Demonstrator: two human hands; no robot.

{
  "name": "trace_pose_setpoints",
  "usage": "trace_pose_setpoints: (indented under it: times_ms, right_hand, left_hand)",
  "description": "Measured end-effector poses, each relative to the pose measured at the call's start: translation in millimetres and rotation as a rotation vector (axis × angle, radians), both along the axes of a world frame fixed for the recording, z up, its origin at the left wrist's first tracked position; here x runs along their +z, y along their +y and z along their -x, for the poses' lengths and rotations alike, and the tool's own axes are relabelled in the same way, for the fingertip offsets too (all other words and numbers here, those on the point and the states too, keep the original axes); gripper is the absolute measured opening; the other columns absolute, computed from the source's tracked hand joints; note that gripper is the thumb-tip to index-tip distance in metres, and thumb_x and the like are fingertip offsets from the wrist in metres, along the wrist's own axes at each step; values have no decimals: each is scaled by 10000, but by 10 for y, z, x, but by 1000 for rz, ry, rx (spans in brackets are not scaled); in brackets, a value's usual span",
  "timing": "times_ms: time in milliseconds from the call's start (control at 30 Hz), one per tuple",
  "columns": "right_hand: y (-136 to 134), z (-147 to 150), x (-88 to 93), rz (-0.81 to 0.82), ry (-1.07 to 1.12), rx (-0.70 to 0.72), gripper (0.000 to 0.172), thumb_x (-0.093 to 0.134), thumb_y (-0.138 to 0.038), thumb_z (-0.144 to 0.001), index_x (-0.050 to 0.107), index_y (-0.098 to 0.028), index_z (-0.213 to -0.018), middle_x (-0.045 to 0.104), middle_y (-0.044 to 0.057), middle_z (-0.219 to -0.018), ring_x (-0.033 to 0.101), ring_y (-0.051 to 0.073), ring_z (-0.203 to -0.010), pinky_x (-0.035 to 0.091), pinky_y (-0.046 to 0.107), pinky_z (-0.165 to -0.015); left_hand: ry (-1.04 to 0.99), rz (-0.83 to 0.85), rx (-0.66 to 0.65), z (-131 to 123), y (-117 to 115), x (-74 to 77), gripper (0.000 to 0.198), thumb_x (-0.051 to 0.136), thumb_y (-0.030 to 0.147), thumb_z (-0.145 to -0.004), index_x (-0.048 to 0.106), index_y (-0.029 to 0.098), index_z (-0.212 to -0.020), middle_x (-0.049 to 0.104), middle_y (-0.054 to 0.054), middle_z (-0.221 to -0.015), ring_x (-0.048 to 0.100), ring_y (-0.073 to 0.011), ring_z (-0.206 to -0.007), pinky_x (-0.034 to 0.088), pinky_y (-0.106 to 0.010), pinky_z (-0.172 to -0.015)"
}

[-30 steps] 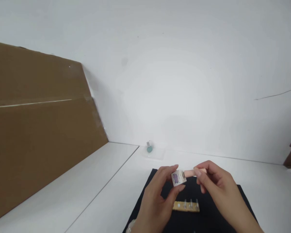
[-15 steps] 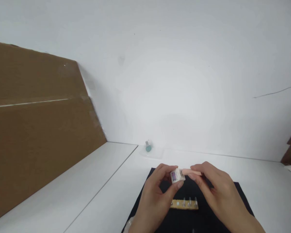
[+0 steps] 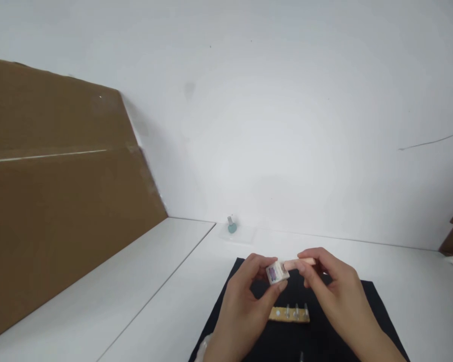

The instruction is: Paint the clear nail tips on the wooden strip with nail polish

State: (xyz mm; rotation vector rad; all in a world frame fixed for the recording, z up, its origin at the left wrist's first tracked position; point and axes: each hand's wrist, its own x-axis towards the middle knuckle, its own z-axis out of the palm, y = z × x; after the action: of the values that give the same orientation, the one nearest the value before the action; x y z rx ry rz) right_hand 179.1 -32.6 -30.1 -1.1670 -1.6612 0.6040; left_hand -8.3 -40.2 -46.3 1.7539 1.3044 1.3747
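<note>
Between the thumb and fingers of my left hand (image 3: 249, 296) is a small white square bottle (image 3: 274, 273), tilted, with a purple picture on its side. My right hand (image 3: 330, 276) pinches a long peach-pink cap (image 3: 295, 263), whose near end meets the bottle's neck. Whether the cap is screwed on or loose, I cannot tell. Below the hands, a yellow strip (image 3: 290, 315) lies on a black mat (image 3: 283, 339). Several small clear pieces stand up from it, and my left hand hides its left end.
At the back by the wall, a small teal bottle with a grey top (image 3: 231, 225) rests beside a clear flat sheet (image 3: 245, 235). A large brown cardboard panel (image 3: 68, 201) stands on the left. A white table (image 3: 166, 306) with a seam lies under the mat.
My right fingers have shifted their grip on the peach-pink cap, whose far end now tilts up. The left hand still holds the bottle in nearly the same place. The view has shifted slightly.
</note>
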Motion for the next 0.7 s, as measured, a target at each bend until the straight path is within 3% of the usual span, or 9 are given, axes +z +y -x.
trace_pose_setpoints:
  times_ms: [100, 333, 533, 700]
  right_hand:
    - [-22, -3, 21, -49, -85, 10, 268, 573, -499, -1014, 695, -270, -945, 738, -13, -777, 647, 166, -628, 479, 257, -585]
    - [0, -39, 129, 122, -92, 63, 295, 543, -470, -1019, 693, -250, -890, 679, -26, -641, 650, 159, -583, 481, 242, -562]
    - [-9, 11, 66, -71, -86, -25, 289, 596, -510, -996, 711, -251, -938, 708, -1, -689, 656, 176, -588, 497, 266, -566]
    - [-37, -3, 72, 10, -150, 8, 314, 549, -492, -1020, 681, -262, -852, 692, -26, -666, 628, 151, -544, 469, 256, -552]
  left_hand:
    - [95, -84, 2, 8, -10, 13, 218, 677, 144, -866, 699, 276, -1038, 689, 2, -934, 664, -194, -837, 542, -306, -754]
    - [147, -161, -21, 2, -24, -5, 258, 639, 113, -892, 679, 289, -1077, 701, -7, -999, 687, -193, -893, 557, -295, -786]
    - [114, -92, 45, -23, -5, 8, 197, 700, 169, -857, 683, 278, -1021, 663, 32, -854, 654, -174, -746, 552, -290, -711]
    - [195, -147, 10, -14, -25, -5, 242, 645, 121, -887, 664, 281, -1068, 676, 9, -943, 680, -184, -829, 549, -292, -747]
